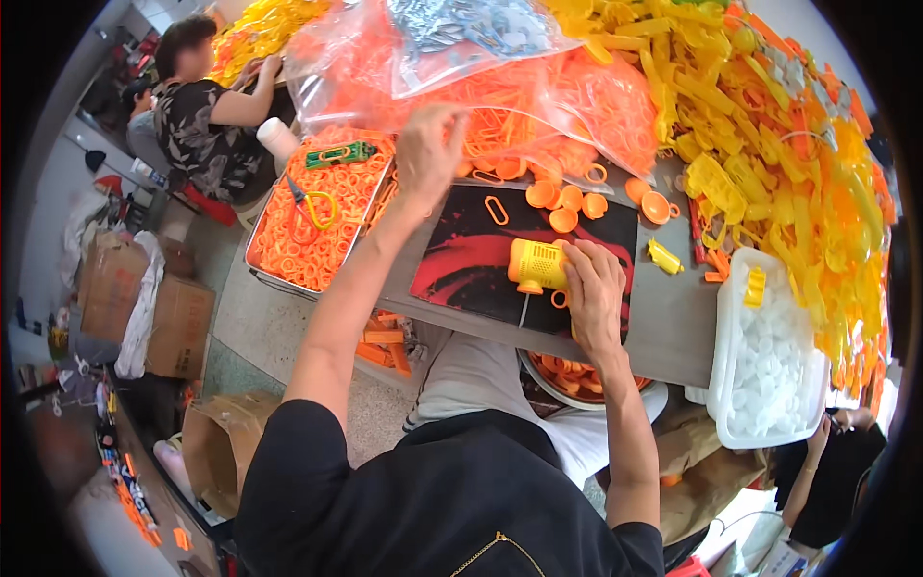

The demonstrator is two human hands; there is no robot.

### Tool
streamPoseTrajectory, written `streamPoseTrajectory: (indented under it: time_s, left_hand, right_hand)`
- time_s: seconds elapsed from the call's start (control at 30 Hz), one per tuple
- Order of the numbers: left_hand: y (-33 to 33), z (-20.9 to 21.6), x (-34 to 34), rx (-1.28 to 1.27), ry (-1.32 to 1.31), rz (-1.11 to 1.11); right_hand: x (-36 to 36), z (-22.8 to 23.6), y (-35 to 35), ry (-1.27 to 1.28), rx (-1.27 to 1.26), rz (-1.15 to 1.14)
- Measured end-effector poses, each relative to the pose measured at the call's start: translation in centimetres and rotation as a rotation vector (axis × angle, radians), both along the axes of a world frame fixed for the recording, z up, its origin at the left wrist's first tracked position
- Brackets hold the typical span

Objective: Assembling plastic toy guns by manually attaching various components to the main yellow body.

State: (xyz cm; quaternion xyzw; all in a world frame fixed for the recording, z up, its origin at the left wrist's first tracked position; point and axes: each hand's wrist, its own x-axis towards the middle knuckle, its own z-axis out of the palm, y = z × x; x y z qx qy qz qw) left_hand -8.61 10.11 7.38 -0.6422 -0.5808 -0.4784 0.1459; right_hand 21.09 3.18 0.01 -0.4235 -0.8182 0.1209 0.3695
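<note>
Yellow molded parts [769,163] heap up on your right; clear bag of orange pieces [606,111] at the back. Black-and-red mat [471,236] in front of you, white bin [720,385] right of it. Your left hand [430,159] is up by the bag; fingers blurred, can't tell if spread or pinching. Your right hand [596,288] grips a yellow toy body [538,263] over the mat. Orange cups [563,220] just beyond it.

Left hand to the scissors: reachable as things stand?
Probably yes: the scissors lie uncovered on the orange rings, off to the left of the left hand, and nothing visible blocks the way over.
</note>
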Motion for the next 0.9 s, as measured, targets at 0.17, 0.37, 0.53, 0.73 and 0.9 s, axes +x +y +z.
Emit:
streamPoseTrajectory:
  time_s: [0.17, 0.37, 0.53, 0.73, 0.9]
  left_hand:
    - [1.9, 2.1, -5.5, 0.075, 0.33, 0.215]
    - [5.1, 2.3, -4.0, 0.009, 0.561, 0.29]
    - [8.2, 3.0, -4.2, 0.066, 0.647, 0.371]
    - [8.6, 3.8, -4.7, -0.031, 0.659, 0.409]
    - [8.2, 3.6, -6.2, -0.084, 0.677, 0.391]
  right_hand:
    - [0.0, 0.0, 0.1, 0.013, -0.002, 0.003]
    - [0.0, 0.0, 0.1, 0.029, -0.025, 0.005]
    - [-0.3, 0.1, 0.1, 0.019, -0.006, 0.011]
    - [-0.2, 0.1, 0.1, 0.019, -0.002, 0.007]
    - [-0.1, 0.2, 0.1, 0.031, 0.005, 0.012]
